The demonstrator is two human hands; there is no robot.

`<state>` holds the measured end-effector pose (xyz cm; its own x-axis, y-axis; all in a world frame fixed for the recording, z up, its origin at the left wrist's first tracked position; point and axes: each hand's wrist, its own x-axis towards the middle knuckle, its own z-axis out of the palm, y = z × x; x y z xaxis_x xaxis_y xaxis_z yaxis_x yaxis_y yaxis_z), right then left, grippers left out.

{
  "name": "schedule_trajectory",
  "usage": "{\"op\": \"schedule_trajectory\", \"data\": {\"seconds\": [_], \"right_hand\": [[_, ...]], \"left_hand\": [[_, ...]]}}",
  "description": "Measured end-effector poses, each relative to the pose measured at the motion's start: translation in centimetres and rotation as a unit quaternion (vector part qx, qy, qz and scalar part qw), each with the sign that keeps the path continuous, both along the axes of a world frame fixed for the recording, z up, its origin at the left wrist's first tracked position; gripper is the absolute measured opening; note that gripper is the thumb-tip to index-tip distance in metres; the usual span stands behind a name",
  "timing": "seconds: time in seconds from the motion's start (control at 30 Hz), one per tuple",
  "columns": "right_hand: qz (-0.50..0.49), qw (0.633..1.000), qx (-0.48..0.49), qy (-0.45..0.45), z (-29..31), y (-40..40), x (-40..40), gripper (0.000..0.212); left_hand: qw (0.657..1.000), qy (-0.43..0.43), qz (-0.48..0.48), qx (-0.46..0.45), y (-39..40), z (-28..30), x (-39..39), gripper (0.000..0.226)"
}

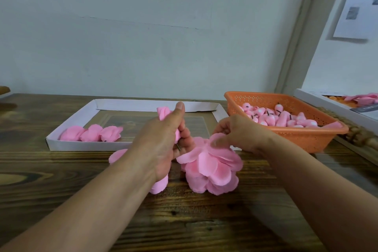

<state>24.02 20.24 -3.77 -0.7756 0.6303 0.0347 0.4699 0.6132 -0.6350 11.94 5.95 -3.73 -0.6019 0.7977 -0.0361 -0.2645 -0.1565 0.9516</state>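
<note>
My left hand point(163, 141) grips a pink flower bud point(164, 113) with a thin dark stem, held upright over the wooden table point(61, 180). Its thumb points up along the bud. Just to the right, my right hand point(235, 133) pinches the top of a stack of pink fabric petals point(212, 170) that lies on the table. More loose pink petals point(116, 155) peek out from under my left forearm.
A shallow white cardboard tray point(69, 125) behind my hands holds three finished pink flowers point(92, 133). An orange plastic basket point(306, 139) at the right is filled with several pink buds point(282, 118). Another white box point(335, 106) with pink pieces sits at the far right.
</note>
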Motion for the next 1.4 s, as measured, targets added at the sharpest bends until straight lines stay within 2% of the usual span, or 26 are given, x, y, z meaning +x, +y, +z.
{"op": "schedule_trajectory", "data": {"seconds": [0.07,0.13,0.2,0.27,0.33,0.4,0.43,0.53,0.67,0.77,0.83,0.9,1.0,1.03,1.07,1.13,1.2,1.27,1.4], "right_hand": [[-0.008,0.999,0.017,-0.044,0.1,-0.2,0.1,0.019],[-0.015,0.999,0.024,-0.033,0.0,-0.1,0.1,0.015],[-0.024,0.999,0.001,0.04,0.0,-0.1,0.2,0.01],[-0.047,0.984,-0.076,0.153,-0.1,-0.2,0.2,0.016],[-0.064,0.946,-0.193,0.253,-0.1,-0.7,0.0,0.023],[-0.062,0.897,-0.302,0.318,-0.1,-1.4,-0.3,0.019],[-0.062,0.875,-0.342,0.338,-0.1,-1.8,-0.4,0.024],[-0.054,0.847,-0.393,0.354,-0.3,-3.0,-0.7,0.035],[-0.044,0.819,-0.462,0.338,-0.6,-4.6,-1.0,0.022],[-0.053,0.785,-0.52,0.333,-0.6,-5.6,-1.2,0.038],[-0.064,0.754,-0.554,0.347,-0.5,-5.9,-1.1,0.038],[-0.075,0.713,-0.575,0.395,-0.4,-6.2,-0.8,0.037],[-0.065,0.612,-0.622,0.484,-0.7,-6.8,-0.8,0.038],[-0.056,0.592,-0.631,0.498,-0.7,-7.2,-0.9,0.039],[-0.048,0.591,-0.627,0.504,-0.7,-7.5,-1.0,0.044],[-0.048,0.618,-0.608,0.496,-0.6,-8.1,-1.4,0.058],[-0.05,0.653,-0.591,0.471,-0.5,-8.3,-1.8,0.04],[-0.071,0.662,-0.585,0.463,-0.8,-8.1,-2.2,0.023],[-0.17,0.696,-0.555,0.424,-1.6,-7.6,-2.5,0.034]], "left_hand": [[1.0,0.0,0.002,-0.004,0.0,0.0,0.1,0.044],[1.0,0.002,0.005,-0.006,0.0,0.0,0.1,0.044],[1.0,0.001,0.011,-0.007,0.0,-0.1,0.0,0.044],[1.0,0.002,0.013,-0.007,0.0,-0.1,0.0,0.044],[1.0,0.006,0.008,-0.005,0.0,0.1,0.0,0.044],[1.0,0.012,0.008,-0.001,0.2,0.3,0.1,0.044],[1.0,0.015,0.01,0.0,0.3,0.4,0.1,0.045],[0.999,0.041,0.019,0.003,0.6,0.7,-0.1,0.048],[0.995,0.087,0.047,0.016,0.8,0.9,-0.7,0.051],[0.99,0.132,0.045,0.033,0.5,1.2,-0.6,0.064],[0.984,0.165,0.038,0.055,0.3,1.3,-0.3,0.068],[0.979,0.182,0.051,0.074,0.4,1.7,-0.1,0.064],[0.982,0.163,0.057,0.078,0.8,2.2,0.2,0.057],[0.984,0.154,0.048,0.079,0.9,2.3,0.4,0.058],[0.984,0.154,0.041,0.076,0.9,2.4,0.5,0.062],[0.983,0.17,0.032,0.063,1.0,2.5,0.7,0.066],[0.983,0.176,0.021,0.05,0.9,2.5,0.6,0.064],[0.984,0.171,0.018,0.042,0.8,2.4,0.6,0.057],[0.983,0.171,0.045,0.055,0.5,2.5,0.4,0.054]]}}
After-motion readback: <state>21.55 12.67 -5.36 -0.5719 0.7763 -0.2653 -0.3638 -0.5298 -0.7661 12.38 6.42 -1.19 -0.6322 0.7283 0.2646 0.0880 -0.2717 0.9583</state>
